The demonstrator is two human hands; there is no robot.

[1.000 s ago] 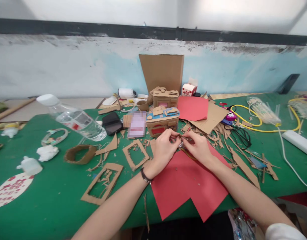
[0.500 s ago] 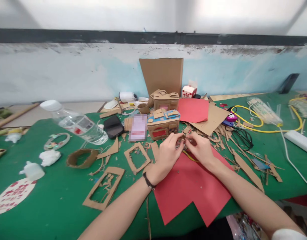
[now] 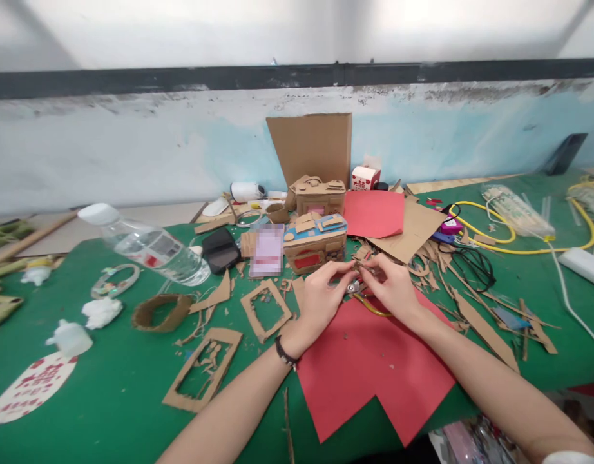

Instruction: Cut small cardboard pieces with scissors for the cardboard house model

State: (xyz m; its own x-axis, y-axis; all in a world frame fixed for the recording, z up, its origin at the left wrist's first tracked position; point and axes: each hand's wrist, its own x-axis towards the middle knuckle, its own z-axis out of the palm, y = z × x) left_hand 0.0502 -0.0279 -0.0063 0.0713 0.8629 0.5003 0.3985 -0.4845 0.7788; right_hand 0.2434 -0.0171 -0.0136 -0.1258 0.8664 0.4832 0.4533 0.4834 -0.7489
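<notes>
My left hand [image 3: 326, 290] and my right hand [image 3: 391, 287] meet over the top of a notched red sheet [image 3: 355, 367]. Both pinch a small brown piece [image 3: 357, 265] between their fingertips; it looks like cardboard. Scissors with a yellow-green handle [image 3: 373, 305] lie just below the fingers, partly covered by my right hand. Right behind the hands stands a cardboard box model [image 3: 309, 253] with a blue top and a red panel. A second cardboard model [image 3: 320, 196] is behind it.
A water bottle [image 3: 149, 248] leans at the left, near a black case [image 3: 220, 250] and a cardboard ring [image 3: 162, 312]. Cardboard frames [image 3: 265, 309] lie left of my hands. Scraps, black glasses [image 3: 475, 265] and a yellow cable [image 3: 543, 249] are at the right.
The fingertips have shifted slightly around the small piece, and more of the scissors shows beneath them. The whole view has tilted a little.
</notes>
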